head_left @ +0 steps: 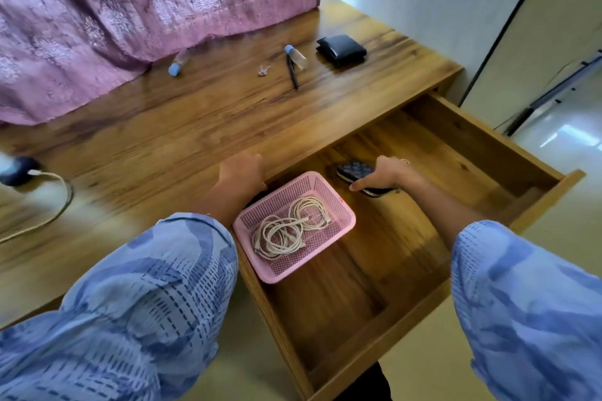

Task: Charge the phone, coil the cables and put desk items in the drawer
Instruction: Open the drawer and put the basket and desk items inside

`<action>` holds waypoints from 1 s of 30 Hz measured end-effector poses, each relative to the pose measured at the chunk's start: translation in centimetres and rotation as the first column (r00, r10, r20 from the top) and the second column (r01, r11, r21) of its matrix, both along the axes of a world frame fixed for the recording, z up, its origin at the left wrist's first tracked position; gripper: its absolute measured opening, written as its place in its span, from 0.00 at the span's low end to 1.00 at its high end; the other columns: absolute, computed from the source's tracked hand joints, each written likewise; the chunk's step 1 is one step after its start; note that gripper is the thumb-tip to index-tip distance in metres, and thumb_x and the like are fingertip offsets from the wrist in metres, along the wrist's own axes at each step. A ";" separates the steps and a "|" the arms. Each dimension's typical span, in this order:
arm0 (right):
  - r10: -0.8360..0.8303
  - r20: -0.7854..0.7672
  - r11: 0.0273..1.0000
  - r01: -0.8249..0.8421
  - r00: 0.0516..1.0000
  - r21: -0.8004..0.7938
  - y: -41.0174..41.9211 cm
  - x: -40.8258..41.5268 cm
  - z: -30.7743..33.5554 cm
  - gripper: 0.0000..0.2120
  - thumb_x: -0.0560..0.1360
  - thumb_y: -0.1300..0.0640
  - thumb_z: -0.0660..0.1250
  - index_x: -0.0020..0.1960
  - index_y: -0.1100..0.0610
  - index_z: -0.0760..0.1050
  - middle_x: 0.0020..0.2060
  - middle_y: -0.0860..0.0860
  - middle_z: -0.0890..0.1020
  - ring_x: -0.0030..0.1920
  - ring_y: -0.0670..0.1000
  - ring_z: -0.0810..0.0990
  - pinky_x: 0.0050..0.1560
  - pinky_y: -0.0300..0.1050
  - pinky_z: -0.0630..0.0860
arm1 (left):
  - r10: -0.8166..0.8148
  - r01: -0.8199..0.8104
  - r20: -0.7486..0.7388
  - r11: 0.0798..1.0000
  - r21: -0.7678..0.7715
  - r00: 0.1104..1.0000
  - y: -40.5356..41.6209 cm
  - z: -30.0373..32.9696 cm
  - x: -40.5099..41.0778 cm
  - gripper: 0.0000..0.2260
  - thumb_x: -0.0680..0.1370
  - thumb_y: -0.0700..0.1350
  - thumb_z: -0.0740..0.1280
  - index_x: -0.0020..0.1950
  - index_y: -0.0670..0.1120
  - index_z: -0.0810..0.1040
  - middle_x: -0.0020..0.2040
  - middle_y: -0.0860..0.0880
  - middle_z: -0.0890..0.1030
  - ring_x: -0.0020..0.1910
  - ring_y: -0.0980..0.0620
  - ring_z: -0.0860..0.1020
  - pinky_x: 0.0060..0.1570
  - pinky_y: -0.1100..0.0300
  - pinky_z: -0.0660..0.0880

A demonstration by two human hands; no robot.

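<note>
From the head view, my right hand (pixel 389 172) pinches a dark patterned zip pouch (pixel 358 172) low in the open wooden drawer (pixel 482 153), I judge to set it beside the pink mesh basket (pixel 338 218) holding the coiled pale cables (pixel 290 228). My left hand (pixel 242 172) curls over the glossy desk (pixel 195 127) edge, likely as a brace. The phone (pixel 16 171) lies far left, cable plugged in. A black wallet (pixel 341 49), a pen (pixel 292 72) and two blue-capped bottles (pixel 294 55) remain on the desk.
</note>
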State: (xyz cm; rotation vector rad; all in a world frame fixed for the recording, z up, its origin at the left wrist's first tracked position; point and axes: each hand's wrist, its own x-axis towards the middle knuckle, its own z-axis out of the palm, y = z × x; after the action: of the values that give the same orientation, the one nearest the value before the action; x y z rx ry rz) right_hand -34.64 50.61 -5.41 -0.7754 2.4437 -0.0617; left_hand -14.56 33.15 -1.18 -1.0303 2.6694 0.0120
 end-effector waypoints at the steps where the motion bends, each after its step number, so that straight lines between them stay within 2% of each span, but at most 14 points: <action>1: -0.006 -0.020 1.000 0.006 1.000 -0.004 -0.1 0.4 -0.9 0.42 0.62 0.30 0.69 0.64 0.59 0.69 0.59 0.58 0.74 0.61 0.59 0.70 0.54 0.51 0.74 | -0.009 0.009 0.004 1.000 -0.006 1.000 0.0 -0.1 0.0 0.15 0.73 0.48 0.73 0.53 0.40 0.78 0.52 0.42 0.80 0.52 0.42 0.79 0.41 0.53 0.74; 5: -0.031 -0.091 0.998 0.026 0.995 -0.056 -1.0 1.8 -2.8 0.42 0.64 0.33 0.71 0.67 0.60 0.67 0.64 0.60 0.70 0.66 0.60 0.65 0.57 0.55 0.73 | -0.017 0.017 0.000 1.000 -0.015 1.000 -0.3 -0.6 0.3 0.16 0.74 0.49 0.72 0.55 0.40 0.78 0.53 0.41 0.80 0.52 0.42 0.79 0.44 0.52 0.75; 10: -0.025 -0.167 0.995 0.009 0.986 -0.095 -2.2 2.3 -3.8 0.40 0.66 0.36 0.70 0.67 0.60 0.66 0.65 0.61 0.69 0.68 0.61 0.64 0.59 0.58 0.72 | -0.017 0.017 -0.013 1.000 -0.019 1.000 -0.9 -1.3 0.4 0.18 0.74 0.51 0.72 0.56 0.40 0.77 0.53 0.41 0.80 0.53 0.41 0.78 0.41 0.54 0.72; 13: -0.034 -0.137 0.998 0.025 0.990 -0.065 -2.8 2.7 -4.4 0.42 0.67 0.36 0.70 0.71 0.60 0.62 0.68 0.61 0.66 0.70 0.62 0.61 0.62 0.59 0.69 | -0.014 0.014 -0.018 1.000 -0.017 1.000 -1.1 -1.5 0.4 0.19 0.74 0.52 0.71 0.58 0.41 0.76 0.53 0.41 0.79 0.53 0.42 0.78 0.41 0.54 0.73; 15: -0.033 -0.091 0.999 0.031 0.995 -0.026 -3.0 2.9 -4.7 0.41 0.69 0.41 0.71 0.72 0.60 0.59 0.69 0.61 0.65 0.71 0.63 0.61 0.64 0.59 0.68 | -0.004 0.004 -0.032 1.000 0.004 0.999 -1.2 -1.5 0.4 0.20 0.73 0.52 0.72 0.59 0.41 0.76 0.53 0.41 0.80 0.52 0.42 0.78 0.41 0.54 0.73; 19: 0.007 -0.080 1.000 -0.005 0.997 0.028 -3.1 2.8 -4.2 0.38 0.70 0.46 0.72 0.72 0.60 0.60 0.68 0.61 0.66 0.69 0.63 0.64 0.62 0.57 0.70 | 0.052 -0.044 -0.087 0.995 0.091 0.995 -1.5 -1.0 0.7 0.23 0.71 0.52 0.74 0.61 0.43 0.77 0.53 0.43 0.80 0.52 0.44 0.77 0.43 0.54 0.73; 23: 0.065 -0.079 0.997 -0.061 0.995 0.042 -2.7 1.4 -3.3 0.33 0.68 0.40 0.72 0.65 0.58 0.69 0.61 0.57 0.74 0.62 0.61 0.72 0.58 0.56 0.73 | 0.094 -0.086 -0.077 0.992 0.095 0.993 -1.1 -0.4 0.4 0.21 0.69 0.52 0.76 0.57 0.43 0.78 0.50 0.44 0.79 0.48 0.45 0.77 0.40 0.55 0.72; 25: 0.098 -0.016 0.992 -0.096 0.995 0.082 -2.4 0.8 -2.2 0.32 0.68 0.40 0.71 0.63 0.58 0.71 0.57 0.55 0.77 0.58 0.59 0.75 0.55 0.53 0.76 | 0.117 -0.111 -0.066 0.989 0.093 0.991 -0.7 0.1 0.0 0.19 0.68 0.50 0.77 0.54 0.42 0.77 0.50 0.43 0.79 0.50 0.43 0.78 0.39 0.55 0.72; 27: 0.129 0.096 0.974 -0.144 0.987 0.173 -2.3 0.4 -0.9 0.33 0.70 0.41 0.71 0.67 0.60 0.70 0.58 0.55 0.78 0.56 0.58 0.78 0.53 0.50 0.78 | 0.123 -0.118 -0.049 0.989 0.088 0.991 -0.3 0.5 -0.5 0.16 0.69 0.45 0.76 0.52 0.41 0.78 0.49 0.42 0.80 0.47 0.44 0.79 0.38 0.54 0.72; 29: 0.140 0.214 0.944 -0.195 0.967 0.265 -2.3 0.2 0.6 0.34 0.71 0.41 0.70 0.68 0.61 0.68 0.59 0.56 0.78 0.52 0.57 0.80 0.51 0.49 0.79 | 0.108 -0.106 -0.021 0.993 0.054 0.994 0.2 0.6 -0.8 0.11 0.72 0.41 0.73 0.53 0.42 0.78 0.49 0.44 0.80 0.46 0.45 0.79 0.37 0.57 0.71; 30: 0.155 0.253 0.934 -0.225 0.955 0.277 -2.5 0.0 1.2 0.33 0.70 0.39 0.69 0.65 0.61 0.70 0.56 0.56 0.80 0.49 0.56 0.81 0.51 0.49 0.79 | 0.091 -0.091 -0.003 0.995 0.028 0.996 0.5 0.6 -1.0 0.10 0.74 0.39 0.70 0.54 0.42 0.78 0.50 0.44 0.80 0.48 0.46 0.79 0.37 0.58 0.71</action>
State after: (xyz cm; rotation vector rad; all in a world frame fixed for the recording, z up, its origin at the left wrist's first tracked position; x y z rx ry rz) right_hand -34.60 48.07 -4.24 -0.8128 2.0849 0.2794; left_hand -15.57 33.62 -0.54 -1.1427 2.6160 0.0694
